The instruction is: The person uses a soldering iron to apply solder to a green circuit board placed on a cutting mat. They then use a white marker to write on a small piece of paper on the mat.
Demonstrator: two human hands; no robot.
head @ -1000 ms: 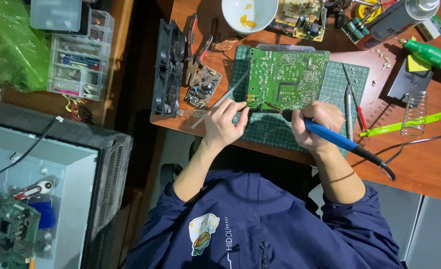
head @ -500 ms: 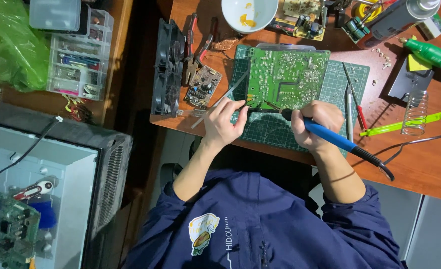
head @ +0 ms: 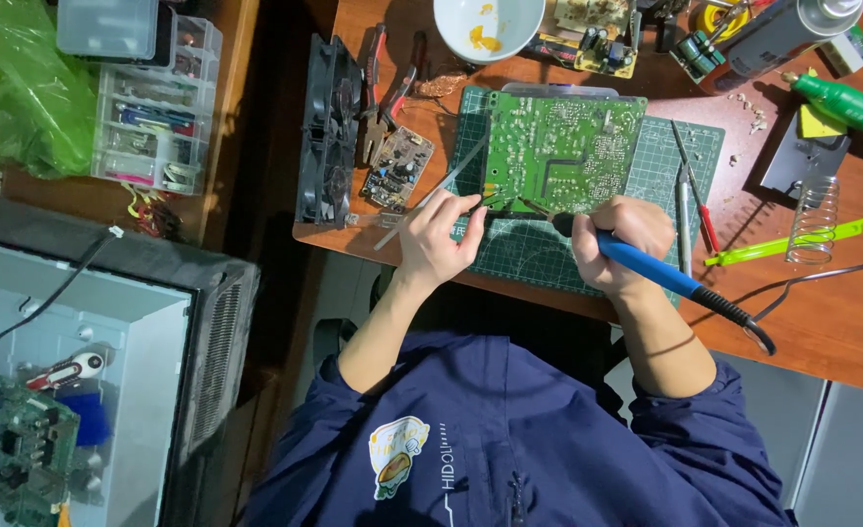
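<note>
A green circuit board (head: 563,146) lies solder side up on a green cutting mat (head: 529,249). My right hand (head: 615,242) grips a blue-handled soldering iron (head: 651,273), its tip at the board's near edge. My left hand (head: 434,234) pinches a thin silver tool (head: 451,178) that slants up toward the board's left edge; its fingertips sit by the board's near left corner. The two hands are close together over the mat.
On the wooden desk (head: 841,322): a black fan block (head: 329,132), a small brown board (head: 397,168), pliers (head: 382,88), a white bowl (head: 488,21), screwdrivers (head: 693,190), a coiled iron stand (head: 815,222), a green rotary tool (head: 846,102). A plastic drawer box (head: 153,132) and an open metal case (head: 70,371) stand left.
Both hands hold nearly the same place at the board's near edge; the iron's tip has shifted only slightly.
</note>
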